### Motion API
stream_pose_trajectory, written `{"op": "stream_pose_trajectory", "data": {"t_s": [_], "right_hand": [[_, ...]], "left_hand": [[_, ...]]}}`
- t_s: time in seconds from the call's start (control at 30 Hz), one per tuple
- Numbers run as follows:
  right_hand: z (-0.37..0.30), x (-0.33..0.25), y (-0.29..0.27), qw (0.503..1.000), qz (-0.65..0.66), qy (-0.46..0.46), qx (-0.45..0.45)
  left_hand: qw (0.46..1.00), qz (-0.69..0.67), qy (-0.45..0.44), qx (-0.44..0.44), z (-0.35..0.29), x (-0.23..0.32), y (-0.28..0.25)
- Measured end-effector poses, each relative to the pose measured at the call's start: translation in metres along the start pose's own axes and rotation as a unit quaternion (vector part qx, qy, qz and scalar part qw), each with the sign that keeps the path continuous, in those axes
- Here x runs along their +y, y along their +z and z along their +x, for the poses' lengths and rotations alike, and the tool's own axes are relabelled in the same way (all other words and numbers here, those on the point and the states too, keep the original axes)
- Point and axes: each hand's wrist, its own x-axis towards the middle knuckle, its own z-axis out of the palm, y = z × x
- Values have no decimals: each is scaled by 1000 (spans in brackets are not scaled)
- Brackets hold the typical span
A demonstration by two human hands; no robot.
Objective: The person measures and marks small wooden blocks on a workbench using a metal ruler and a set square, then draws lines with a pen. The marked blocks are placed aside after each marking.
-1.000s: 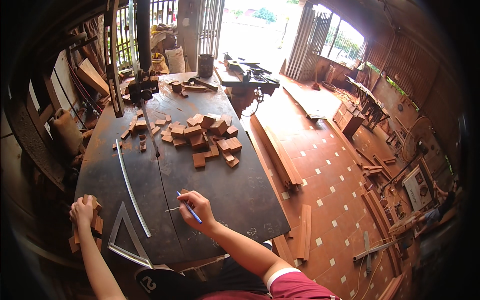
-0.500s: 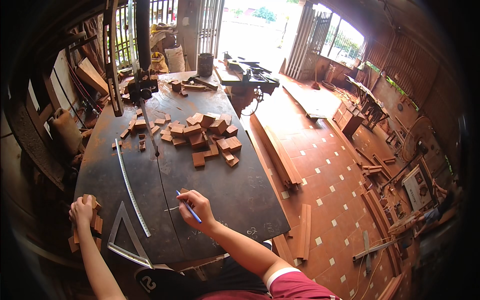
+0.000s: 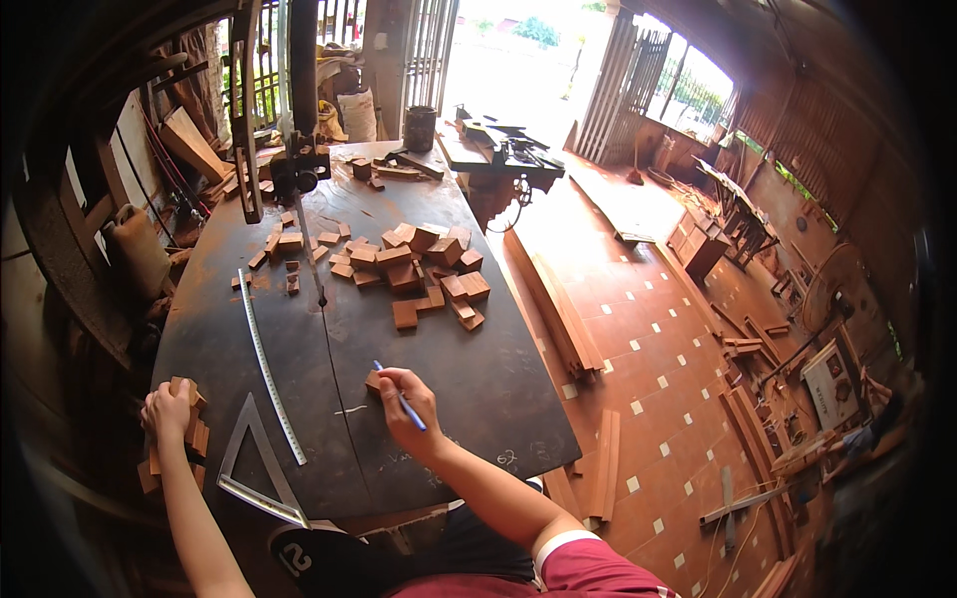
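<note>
My right hand (image 3: 410,407) is above the dark saw table (image 3: 478,389), its fingers closed round a blue pen (image 3: 410,409). A small wooden block (image 3: 374,383) shows at its fingertips; whether it is gripped or lies on the table, I cannot tell. At the table's left edge my left hand (image 3: 167,411) is curled over the top of a stack of wooden blocks (image 3: 198,437), most fingertips hidden. Between my hands are a metal triangle frame (image 3: 267,453) and a white ruler strip (image 3: 269,369).
Behind them a heap of wooden blocks (image 3: 414,269) lies right of the upright saw blade (image 3: 317,269), with smaller offcuts (image 3: 289,242) beside it. A dark can (image 3: 420,130) stands at the far end. Long planks (image 3: 553,309) rest on the tiled floor at right.
My right hand has shifted slightly right with the pen, and more of the small block shows. My left hand stays on the stack. The whole view has moved a little.
</note>
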Motion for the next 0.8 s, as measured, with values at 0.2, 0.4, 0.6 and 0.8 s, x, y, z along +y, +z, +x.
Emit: {"op": "stream_pose_trajectory", "data": {"t_s": [0.2, 0.4, 0.6, 0.8], "right_hand": [[36, -8, -30, 999, 36, 21, 1], [142, 49, -102, 915, -398, -69, 16], [197, 107, -136, 835, -528, 147, -45], [202, 114, -120, 835, -511, 204, -23]], "left_hand": [[999, -17, 19, 28, 2, -8, 4], [998, -41, 13, 37, -12, 1, -11], [996, -56, 28, 62, -3, -5, 0], [997, -47, 23, 61, -2, -7, -3]]}}
